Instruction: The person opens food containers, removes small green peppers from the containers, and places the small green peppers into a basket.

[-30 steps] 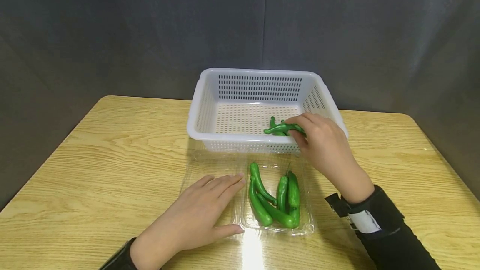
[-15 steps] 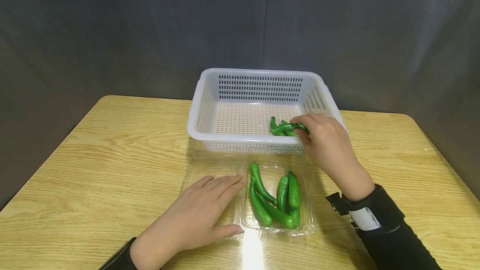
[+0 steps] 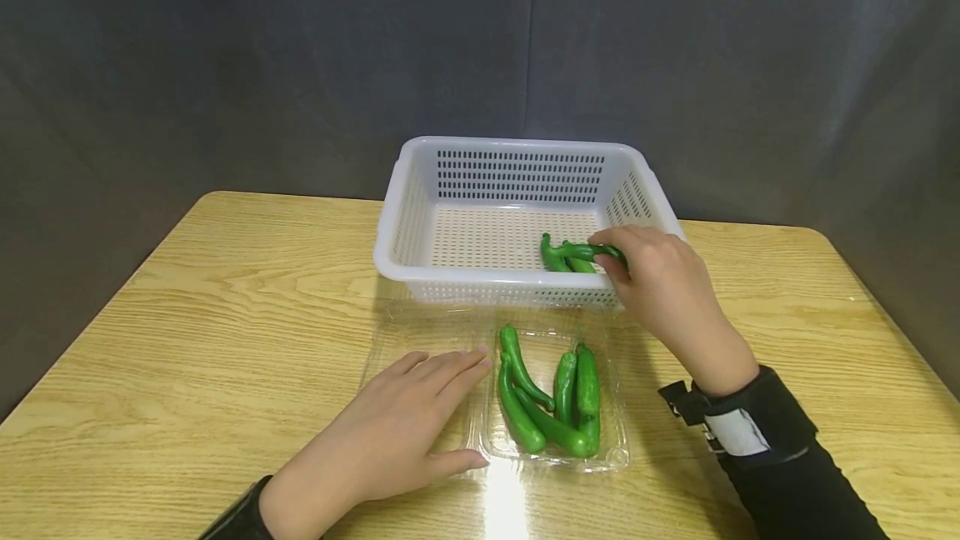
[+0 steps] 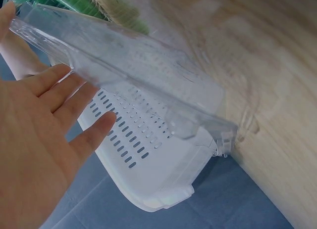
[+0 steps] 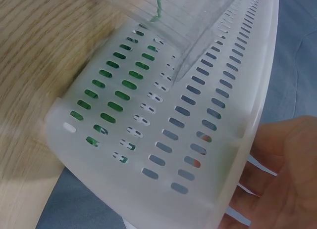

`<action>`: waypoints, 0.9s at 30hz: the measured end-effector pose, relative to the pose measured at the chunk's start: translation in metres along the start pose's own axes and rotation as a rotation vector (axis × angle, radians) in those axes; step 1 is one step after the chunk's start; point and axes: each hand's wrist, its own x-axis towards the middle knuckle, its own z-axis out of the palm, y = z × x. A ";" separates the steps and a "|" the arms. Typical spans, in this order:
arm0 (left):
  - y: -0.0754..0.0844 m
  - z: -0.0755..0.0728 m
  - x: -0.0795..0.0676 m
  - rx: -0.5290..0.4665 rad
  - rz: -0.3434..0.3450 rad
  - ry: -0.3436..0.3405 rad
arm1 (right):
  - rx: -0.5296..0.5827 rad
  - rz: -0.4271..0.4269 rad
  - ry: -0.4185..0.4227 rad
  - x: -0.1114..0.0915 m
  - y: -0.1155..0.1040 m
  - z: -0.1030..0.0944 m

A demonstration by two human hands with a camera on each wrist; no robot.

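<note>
In the head view my right hand [image 3: 663, 286] reaches over the front right rim of the white basket [image 3: 480, 275] and pinches a green chili pepper [image 3: 581, 251] between thumb and fingers. Below it more green peppers [image 3: 553, 260] lie in the basket. My left hand [image 3: 397, 432] rests, fingers straight, at the lid side of an opened clear plastic clamshell box [image 3: 540, 348]. Several green peppers [image 3: 517, 415] lie in its right half. The right wrist view shows the basket wall [image 5: 163, 177], which hides the pepper in that hand.
The wooden table [image 3: 187, 340] carries the box and, right behind it, the basket. Dark grey fabric [image 3: 300, 65] hangs beyond the table's far edge. Against the basket's front wall, the clear lid [image 4: 148, 85] shows in the left wrist view.
My right hand has shifted slightly to the right, drawing the pinched pepper the same way and exposing more of the peppers beneath. The left hand stays put.
</note>
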 end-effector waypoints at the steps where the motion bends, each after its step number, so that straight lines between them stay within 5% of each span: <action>1: 0.000 0.000 0.000 0.000 0.001 0.000 | -0.001 0.003 -0.005 0.000 0.000 0.000; 18: 0.000 0.000 -0.001 0.010 0.006 0.004 | -0.023 -0.017 0.018 -0.001 0.001 0.003; 27: 0.000 0.000 0.000 0.011 0.012 0.017 | 0.034 -0.090 0.118 0.001 0.002 0.004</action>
